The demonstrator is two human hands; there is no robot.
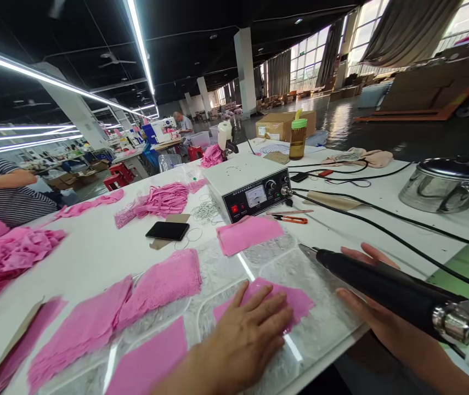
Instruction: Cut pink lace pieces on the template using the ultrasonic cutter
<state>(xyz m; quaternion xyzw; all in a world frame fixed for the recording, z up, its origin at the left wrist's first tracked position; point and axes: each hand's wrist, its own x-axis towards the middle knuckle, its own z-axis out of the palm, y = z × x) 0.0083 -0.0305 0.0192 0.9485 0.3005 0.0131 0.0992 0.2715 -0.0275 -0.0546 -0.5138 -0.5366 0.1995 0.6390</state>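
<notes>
My left hand [250, 329] lies flat with its fingers spread on a small pink fabric piece [298, 302], over a clear, marble-patterned sheet [320, 318]. In my right hand [394, 329] rests an ultrasonic cutter [382, 288], a thick black handle with a pointed metal tip and a cable at its rear. The tip points left, above the sheet and apart from the fabric. Beyond my left hand lies a folded pink fabric piece [250, 233]. Stacks of cut pink fabric [160, 280] sit to the left, with another pink piece [152, 362] nearer me.
A control box [254, 195] with a dial stands behind the sheet. Orange snips [290, 219], a phone [167, 231], a bottle [298, 140] and a steel pot [444, 186] are on the table. Black cables [378, 219] cross the right side. Another person [7, 186] is at the left.
</notes>
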